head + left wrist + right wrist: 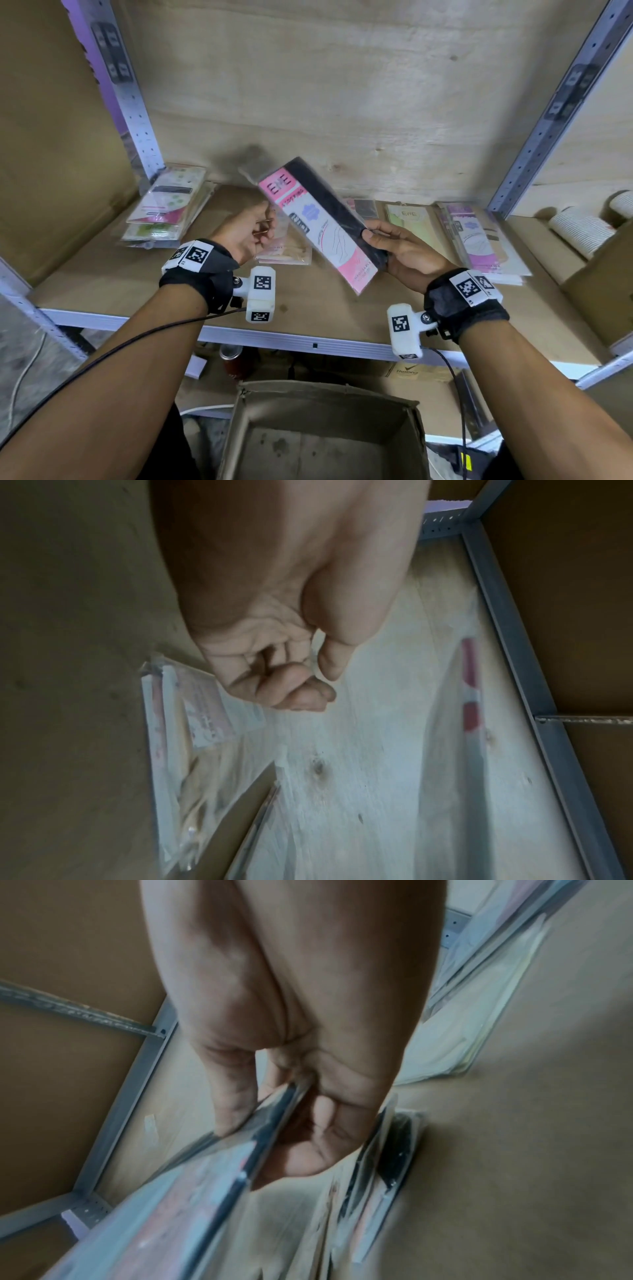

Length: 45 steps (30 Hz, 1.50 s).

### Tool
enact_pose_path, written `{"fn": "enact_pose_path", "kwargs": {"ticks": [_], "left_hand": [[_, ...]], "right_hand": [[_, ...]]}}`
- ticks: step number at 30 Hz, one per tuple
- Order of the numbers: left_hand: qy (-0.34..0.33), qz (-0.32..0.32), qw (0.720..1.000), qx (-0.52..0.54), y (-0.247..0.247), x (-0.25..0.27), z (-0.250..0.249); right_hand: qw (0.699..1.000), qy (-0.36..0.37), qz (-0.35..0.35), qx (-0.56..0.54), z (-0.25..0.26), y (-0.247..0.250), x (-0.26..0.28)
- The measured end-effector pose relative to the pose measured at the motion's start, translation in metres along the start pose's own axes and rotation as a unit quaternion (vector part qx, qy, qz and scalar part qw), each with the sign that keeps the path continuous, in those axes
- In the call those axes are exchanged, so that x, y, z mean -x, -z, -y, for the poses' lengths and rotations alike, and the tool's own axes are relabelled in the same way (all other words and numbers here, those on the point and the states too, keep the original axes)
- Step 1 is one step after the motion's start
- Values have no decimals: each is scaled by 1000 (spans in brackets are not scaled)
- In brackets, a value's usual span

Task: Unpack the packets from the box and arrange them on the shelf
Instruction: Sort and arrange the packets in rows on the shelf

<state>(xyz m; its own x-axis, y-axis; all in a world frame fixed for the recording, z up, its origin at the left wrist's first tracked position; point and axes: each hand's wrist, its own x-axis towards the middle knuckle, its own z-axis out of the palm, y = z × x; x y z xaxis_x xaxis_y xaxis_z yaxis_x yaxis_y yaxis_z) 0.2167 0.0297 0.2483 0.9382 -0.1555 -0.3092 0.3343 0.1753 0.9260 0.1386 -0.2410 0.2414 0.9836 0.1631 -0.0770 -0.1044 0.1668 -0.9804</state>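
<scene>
A long pink, white and black packet (318,222) is tilted in the air above the wooden shelf board (102,274). My right hand (394,246) pinches its lower right edge, thumb on top; the right wrist view shows the packet (240,1164) edge-on between thumb and fingers of the right hand (274,1118). My left hand (253,229) is just beside the packet's upper left edge with curled fingers. In the left wrist view the left hand (322,680) has thumb tip against index, and nothing clearly between them. The open cardboard box (325,431) stands below, its visible floor bare.
Packets lie on the shelf: a stack at the left (164,209), one under my left hand (287,253), a green one (407,219) and a stack at the right (479,236). Paper cups (579,233) and a carton (603,274) sit far right. Metal uprights (137,113) frame the bay.
</scene>
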Motion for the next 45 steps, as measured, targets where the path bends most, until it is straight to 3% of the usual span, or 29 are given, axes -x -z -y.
{"fn": "enact_pose_path", "kwargs": {"ticks": [3,7,13,16,18,22,27,34,45], "left_hand": [[9,7,999,-34,-5,-3,3],[-4,84,991,-102,-16,-1,10],[-43,162,981,-98,-29,4,15],[-88,138,981,-104,-37,4,17],[-102,117,980,-121,-43,4,17],[-104,88,977,-166,-55,0,21],[-86,83,970,-213,-68,-16,32],[-90,47,947,-306,-77,-33,45],[-80,46,941,-326,-82,-32,42]], "right_hand": [[998,10,-42,-42,4,0,-7],[993,23,-75,-88,4,-6,-13],[981,39,-165,-99,2,-15,-27],[977,44,-187,-90,3,-13,-33],[974,56,-220,-10,4,-10,-37],[935,45,-286,204,5,5,-46],[893,-4,-313,322,0,20,-44],[861,-63,-303,403,1,22,-40],[858,-86,-288,416,4,20,-38]]}}
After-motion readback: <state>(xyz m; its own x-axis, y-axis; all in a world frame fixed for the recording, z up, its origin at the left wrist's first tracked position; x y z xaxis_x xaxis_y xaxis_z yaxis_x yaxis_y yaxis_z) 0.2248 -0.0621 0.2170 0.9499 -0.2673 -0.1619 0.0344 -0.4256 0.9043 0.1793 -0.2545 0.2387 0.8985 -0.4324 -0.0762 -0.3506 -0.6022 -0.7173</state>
